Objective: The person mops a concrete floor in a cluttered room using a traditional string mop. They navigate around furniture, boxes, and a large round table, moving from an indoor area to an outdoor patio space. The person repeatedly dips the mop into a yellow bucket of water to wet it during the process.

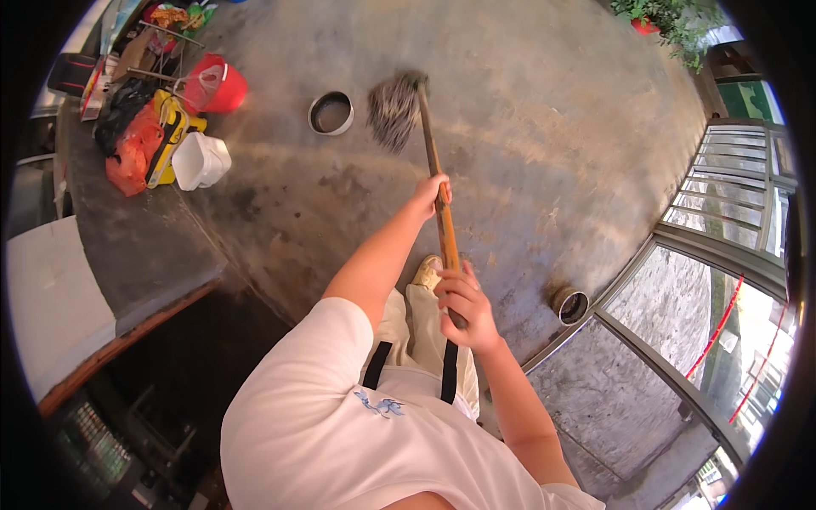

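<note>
A string mop [395,112] with a grey, stringy head rests on the concrete floor ahead of me. Its wooden handle [445,228] runs back toward my body. Around the middle of the handle my left hand [432,197] is closed, the arm stretched forward. Close to the handle's near end my right hand [467,308] holds it more loosely, some fingers slightly raised. Just left of the mop head stands a round pot [331,114] with a dark inside and a pale rim.
To the left lie a red bucket [223,87], a white plastic tub [202,161], a yellow-and-black case [170,140] and an orange bag [136,153]. A small round container [569,305] stands by the glass panels [659,297] at right. A leafy plant [671,25] is at the far right.
</note>
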Motion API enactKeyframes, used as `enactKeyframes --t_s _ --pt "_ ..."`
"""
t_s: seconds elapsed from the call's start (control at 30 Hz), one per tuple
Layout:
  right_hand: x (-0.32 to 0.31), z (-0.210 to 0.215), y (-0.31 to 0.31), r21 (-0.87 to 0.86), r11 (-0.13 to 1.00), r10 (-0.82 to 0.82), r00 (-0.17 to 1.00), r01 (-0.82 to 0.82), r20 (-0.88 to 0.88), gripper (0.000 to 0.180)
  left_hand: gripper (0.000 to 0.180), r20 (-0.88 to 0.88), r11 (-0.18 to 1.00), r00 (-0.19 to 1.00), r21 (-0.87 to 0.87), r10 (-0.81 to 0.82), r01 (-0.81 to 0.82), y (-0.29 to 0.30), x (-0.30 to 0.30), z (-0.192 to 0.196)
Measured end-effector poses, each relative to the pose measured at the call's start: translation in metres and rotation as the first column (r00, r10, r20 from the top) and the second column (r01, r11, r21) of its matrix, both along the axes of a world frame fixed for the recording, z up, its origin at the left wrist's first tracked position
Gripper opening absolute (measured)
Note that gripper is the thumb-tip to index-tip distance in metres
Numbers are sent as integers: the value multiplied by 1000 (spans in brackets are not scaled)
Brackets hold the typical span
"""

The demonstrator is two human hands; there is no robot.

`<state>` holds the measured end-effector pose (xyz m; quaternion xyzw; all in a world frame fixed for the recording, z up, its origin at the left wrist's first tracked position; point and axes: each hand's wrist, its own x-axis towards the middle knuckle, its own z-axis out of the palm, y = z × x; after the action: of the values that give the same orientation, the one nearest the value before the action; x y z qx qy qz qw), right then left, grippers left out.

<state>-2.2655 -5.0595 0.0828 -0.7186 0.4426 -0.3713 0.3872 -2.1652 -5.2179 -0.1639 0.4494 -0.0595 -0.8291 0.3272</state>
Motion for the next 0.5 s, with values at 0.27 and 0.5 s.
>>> enactKeyframes --t_s 0.27,0.5 --pt "71 -133 -171 -114 993 -44 998 38 -52 15 38 -32 993 999 119 -11 14 -75 87 -41" --pt "177 -230 -268 -61 996 -71 972 59 -224 17 34 366 949 931 295 -4 -112 -127 301 -218"
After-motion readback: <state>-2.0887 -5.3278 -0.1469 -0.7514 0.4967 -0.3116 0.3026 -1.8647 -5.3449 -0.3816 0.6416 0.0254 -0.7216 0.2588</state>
